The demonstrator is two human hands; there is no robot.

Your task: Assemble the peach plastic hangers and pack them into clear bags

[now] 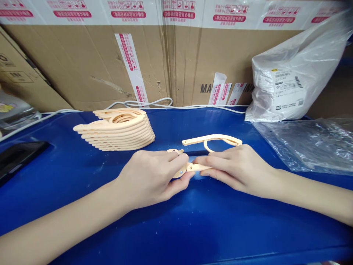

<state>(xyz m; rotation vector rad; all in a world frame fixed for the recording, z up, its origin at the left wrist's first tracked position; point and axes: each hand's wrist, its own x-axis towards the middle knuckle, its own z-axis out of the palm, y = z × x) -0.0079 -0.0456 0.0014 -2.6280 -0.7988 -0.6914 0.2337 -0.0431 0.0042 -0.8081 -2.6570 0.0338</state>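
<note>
My left hand (154, 173) is closed, fingers pinching the round joint piece (181, 172) of a cream plastic folding hanger. A small metallic dot shows on that joint. From the right, my right hand (242, 167) grips the hanger's arm (197, 167), thumb below and fingers above. The arm's holed end meets the joint between my hands; my fingers cover much of both parts. Just behind my right hand is a curved cream hanger arm (212, 137) with a loop under it; whether it belongs to the same hanger I cannot tell.
A stack of several folded cream hangers (118, 130) lies behind my left hand on the blue table (176, 228). A dark phone (22, 156) is at the left. White cable (193, 107) runs before the cardboard boxes (91, 62). At right are a labelled white bag (286, 81) and clear plastic (314, 143).
</note>
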